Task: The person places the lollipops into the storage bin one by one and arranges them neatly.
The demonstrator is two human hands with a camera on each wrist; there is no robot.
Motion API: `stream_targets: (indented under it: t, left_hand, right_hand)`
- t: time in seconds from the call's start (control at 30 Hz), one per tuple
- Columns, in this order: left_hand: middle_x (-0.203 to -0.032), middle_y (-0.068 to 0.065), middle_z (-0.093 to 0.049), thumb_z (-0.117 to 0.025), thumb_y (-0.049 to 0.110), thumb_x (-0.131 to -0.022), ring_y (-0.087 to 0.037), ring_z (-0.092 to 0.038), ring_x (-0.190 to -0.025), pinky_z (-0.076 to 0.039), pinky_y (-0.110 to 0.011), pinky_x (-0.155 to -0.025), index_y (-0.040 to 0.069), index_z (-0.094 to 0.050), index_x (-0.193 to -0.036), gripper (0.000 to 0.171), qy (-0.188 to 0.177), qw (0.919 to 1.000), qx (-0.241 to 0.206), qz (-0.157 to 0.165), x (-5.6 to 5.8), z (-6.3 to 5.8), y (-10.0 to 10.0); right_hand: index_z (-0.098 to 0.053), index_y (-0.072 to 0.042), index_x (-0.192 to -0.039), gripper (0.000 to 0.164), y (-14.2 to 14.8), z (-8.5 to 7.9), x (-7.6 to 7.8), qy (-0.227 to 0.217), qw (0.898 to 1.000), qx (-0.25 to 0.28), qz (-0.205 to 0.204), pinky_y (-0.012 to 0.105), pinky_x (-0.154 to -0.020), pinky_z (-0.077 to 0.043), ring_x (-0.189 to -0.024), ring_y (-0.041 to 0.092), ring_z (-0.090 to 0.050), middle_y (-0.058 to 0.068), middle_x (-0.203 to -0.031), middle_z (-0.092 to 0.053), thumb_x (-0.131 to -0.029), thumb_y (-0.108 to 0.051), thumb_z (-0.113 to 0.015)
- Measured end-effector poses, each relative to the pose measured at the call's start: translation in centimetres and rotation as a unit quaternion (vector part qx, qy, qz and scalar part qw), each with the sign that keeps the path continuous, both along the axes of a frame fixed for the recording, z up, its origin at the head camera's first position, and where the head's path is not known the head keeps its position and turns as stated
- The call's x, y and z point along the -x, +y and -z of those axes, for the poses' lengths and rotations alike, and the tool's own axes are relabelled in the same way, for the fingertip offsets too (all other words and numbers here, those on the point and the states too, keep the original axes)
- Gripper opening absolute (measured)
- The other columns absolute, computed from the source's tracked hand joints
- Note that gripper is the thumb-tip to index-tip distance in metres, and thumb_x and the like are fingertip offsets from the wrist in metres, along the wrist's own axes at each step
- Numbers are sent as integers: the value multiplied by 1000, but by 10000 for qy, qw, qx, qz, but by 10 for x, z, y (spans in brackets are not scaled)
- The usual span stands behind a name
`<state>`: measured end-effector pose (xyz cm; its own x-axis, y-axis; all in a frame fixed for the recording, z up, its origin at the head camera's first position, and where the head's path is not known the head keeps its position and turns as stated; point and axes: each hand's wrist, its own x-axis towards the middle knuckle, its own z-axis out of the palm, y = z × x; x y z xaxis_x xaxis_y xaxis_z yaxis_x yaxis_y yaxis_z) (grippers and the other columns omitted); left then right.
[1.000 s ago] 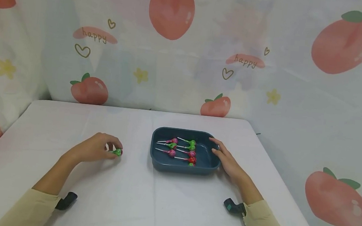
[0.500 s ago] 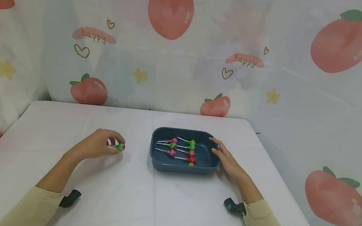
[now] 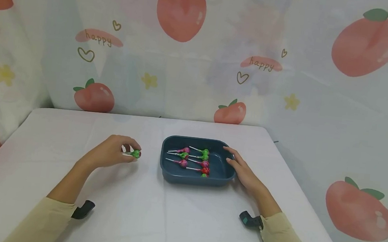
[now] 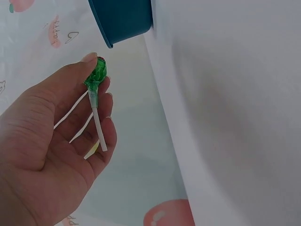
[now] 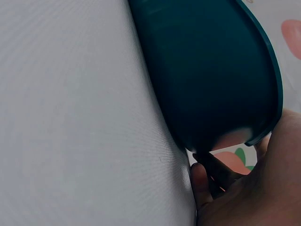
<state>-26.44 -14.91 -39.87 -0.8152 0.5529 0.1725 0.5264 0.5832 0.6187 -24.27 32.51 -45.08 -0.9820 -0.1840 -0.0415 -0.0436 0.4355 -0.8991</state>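
Note:
My left hand [image 3: 116,151] pinches a lollipop [image 3: 136,154] in a green wrapper between thumb and fingers, above the table and left of the tray. In the left wrist view, the lollipop's green head [image 4: 98,71] sits by the thumb tip and its white stick points down toward the palm. My right hand [image 3: 246,176] holds the right end of a dark blue tray [image 3: 191,180], with fingertips over the rim and others against the outer wall [image 5: 211,84]. Inside the tray lie several lollipops [image 3: 184,155] in pink, green and red wrappers, in two columns, sticks leftward.
A white cloth covers the table [image 3: 127,216]. Behind it hangs a pale backdrop [image 3: 198,78] printed with peaches, hearts and flowers. A dark camera mount [image 3: 83,209] sits on the left wrist, another mount [image 3: 250,220] on the right.
My left hand has moved right and slightly away from me, carrying the green lollipop closer to the tray. The right hand and the tray have stayed in place.

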Motion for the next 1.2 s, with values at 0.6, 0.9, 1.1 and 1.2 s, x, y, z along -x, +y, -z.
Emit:
stream_targets:
  t: [0.6,0.9,1.1,1.2]
  left_hand:
    - [-98,8,-71,-84,9,-87,-20,-60,-93,-53,-37,-77,12,-77,-112,27,39,9999,-94,41,4,-6,27]
    - [-101,8,-72,-84,11,-87,-18,-60,-94,-53,-37,-78,11,-77,-115,29,60,9996,-179,221,6,-6,42]
    - [-105,5,-72,-84,12,-88,-19,-60,-95,-53,-34,-77,8,-76,-118,31,112,9993,-101,340,8,-11,58]
    - [-106,4,-72,-84,14,-88,-20,-60,-97,-54,-33,-76,8,-76,-119,32,79,9993,-54,352,8,-12,65]
  right_hand:
    - [-35,-30,-160,49,1,1,2,151,9999,9,-36,70,-115,-3,-156,38,1,7,-171,-12,-113,-38,-41]
    - [-36,-29,-160,49,0,3,1,126,9999,12,-22,71,-115,-2,-156,38,1,8,-171,-12,-112,-39,-42]
    - [-36,-30,-160,49,0,2,1,164,9999,7,-28,71,-115,-2,-156,38,1,8,-171,-12,-112,-38,-42]
    - [-35,-30,-160,49,1,3,1,178,9998,-9,-71,71,-115,-2,-155,39,0,8,-171,-12,-112,-38,-41]
